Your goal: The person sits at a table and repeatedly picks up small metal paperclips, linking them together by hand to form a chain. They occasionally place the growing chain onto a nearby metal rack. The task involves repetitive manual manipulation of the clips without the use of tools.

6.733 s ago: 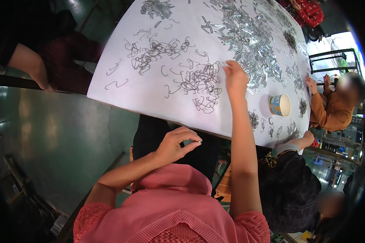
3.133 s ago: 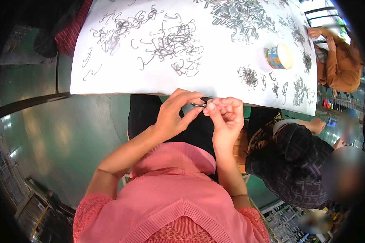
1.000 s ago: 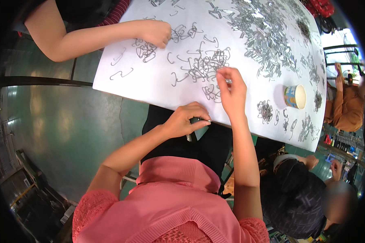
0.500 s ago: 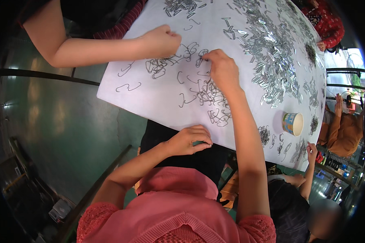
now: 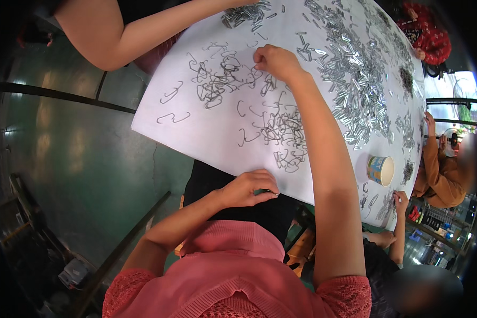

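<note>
My left hand (image 5: pixel 249 189) rests at the near table edge. Its thumb and forefinger are pinched on a tiny thing whose kind I cannot make out. Stretched out over the white table (image 5: pixel 196 137), my right hand (image 5: pixel 279 62) has its fingertips pressed together at the far edge of the wire hooks; what they hold, if anything, is too small to tell. One tangle of bent metal hooks (image 5: pixel 213 90) lies left of that hand. A second heap of hooks (image 5: pixel 285 130) is nearer to me, beside my right forearm. Two loose hooks (image 5: pixel 173 117) lie toward the left edge.
A big spread of shiny flat metal loops (image 5: pixel 361 95) covers the right side. A paper cup (image 5: pixel 375 169) stands near the right corner. Another person's arm (image 5: pixel 169 24) reaches across the top left to a small metal pile (image 5: pixel 244 17). A co-worker's hand (image 5: pixel 401 201) is at the right corner.
My right hand has moved farther away and slightly left. The co-worker's hand at the left has gone from the hooks to the far pile. My left hand has hardly moved.
</note>
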A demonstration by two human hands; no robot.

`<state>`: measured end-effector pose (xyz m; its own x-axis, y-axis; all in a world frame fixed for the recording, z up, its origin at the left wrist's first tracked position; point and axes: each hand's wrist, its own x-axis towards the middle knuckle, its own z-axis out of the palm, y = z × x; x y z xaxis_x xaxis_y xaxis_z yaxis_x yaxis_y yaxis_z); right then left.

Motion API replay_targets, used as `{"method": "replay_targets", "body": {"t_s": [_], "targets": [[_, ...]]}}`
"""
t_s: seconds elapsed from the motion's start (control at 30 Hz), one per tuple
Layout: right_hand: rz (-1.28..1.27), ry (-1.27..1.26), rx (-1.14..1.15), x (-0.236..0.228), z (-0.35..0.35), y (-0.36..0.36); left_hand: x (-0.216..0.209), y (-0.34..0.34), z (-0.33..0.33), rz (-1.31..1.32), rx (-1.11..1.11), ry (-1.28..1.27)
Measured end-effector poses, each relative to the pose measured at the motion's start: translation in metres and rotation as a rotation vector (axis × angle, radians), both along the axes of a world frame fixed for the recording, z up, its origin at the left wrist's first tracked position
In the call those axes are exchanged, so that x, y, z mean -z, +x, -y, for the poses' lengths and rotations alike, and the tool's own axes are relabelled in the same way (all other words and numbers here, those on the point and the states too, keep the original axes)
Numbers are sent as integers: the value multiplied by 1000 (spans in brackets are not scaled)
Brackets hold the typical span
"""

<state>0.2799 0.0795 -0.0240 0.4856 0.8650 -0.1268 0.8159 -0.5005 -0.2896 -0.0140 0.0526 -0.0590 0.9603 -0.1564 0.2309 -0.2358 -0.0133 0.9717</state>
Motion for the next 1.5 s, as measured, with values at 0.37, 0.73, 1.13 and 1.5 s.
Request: {"method": "replay_targets", "body": {"t_s": [0.37,0.73,1.13,1.5], "targets": [[-276,417,455,9,63,-10,4,2,1,35,16,9],[-267,244,1002,-33,322,-133,-2,2,-2,16,16,17],[-176,628,435,-17,141,-74,-3,4,-2,9,13,15],[109,12,146,14,28,-10,0,1,-2,7,30,54]]}}
